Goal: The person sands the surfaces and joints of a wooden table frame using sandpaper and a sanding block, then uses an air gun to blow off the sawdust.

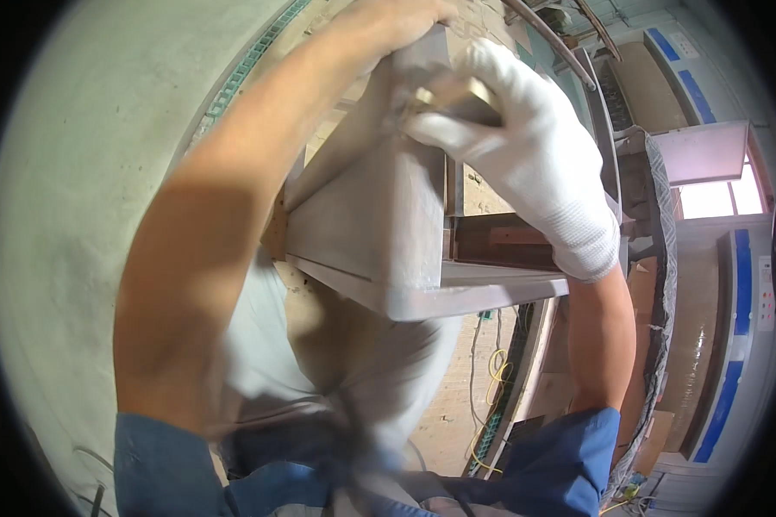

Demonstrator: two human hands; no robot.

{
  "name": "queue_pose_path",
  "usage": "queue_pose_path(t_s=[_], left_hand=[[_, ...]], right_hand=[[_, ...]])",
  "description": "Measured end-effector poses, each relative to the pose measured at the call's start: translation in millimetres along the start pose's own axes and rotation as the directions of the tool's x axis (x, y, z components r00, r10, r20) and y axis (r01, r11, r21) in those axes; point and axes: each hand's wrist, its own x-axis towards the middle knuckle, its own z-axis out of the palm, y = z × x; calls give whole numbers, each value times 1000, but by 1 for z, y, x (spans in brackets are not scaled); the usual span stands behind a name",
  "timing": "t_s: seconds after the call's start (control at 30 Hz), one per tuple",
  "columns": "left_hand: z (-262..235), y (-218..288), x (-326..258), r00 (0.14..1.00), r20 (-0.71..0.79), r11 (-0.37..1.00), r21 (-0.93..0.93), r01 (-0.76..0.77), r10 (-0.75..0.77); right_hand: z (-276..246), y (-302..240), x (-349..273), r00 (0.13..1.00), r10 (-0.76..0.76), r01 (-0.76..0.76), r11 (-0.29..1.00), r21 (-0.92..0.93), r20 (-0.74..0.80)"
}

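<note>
Showing blurred at top, your bare left hand (397, 21) has a grip I cannot tell; the greyish wooden frame (416, 215) stands before you; beside it, a small block (476, 105) is pinched in your white-gloved right hand (526, 133).

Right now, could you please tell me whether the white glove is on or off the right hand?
On: the white glove covers the right hand, its knitted cuff ending above the bare forearm.
</note>
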Motion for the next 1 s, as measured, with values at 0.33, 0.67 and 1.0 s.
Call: queue_pose_path(t_s=[0.33,0.67,1.0], left_hand=[[0,-1,-5,990,134,972,-233,-16,48],[3,-15,-7,982,51,949,-270,-160,180],[-10,-26,15,908,415,935,-342,96,58]], right_hand=[[-7,-19,2,987,140,-124,974,-192,73],[-15,32,-52,994,106,-109,990,-95,-29],[-36,52,-77,997,51,-60,982,-178,-59]])
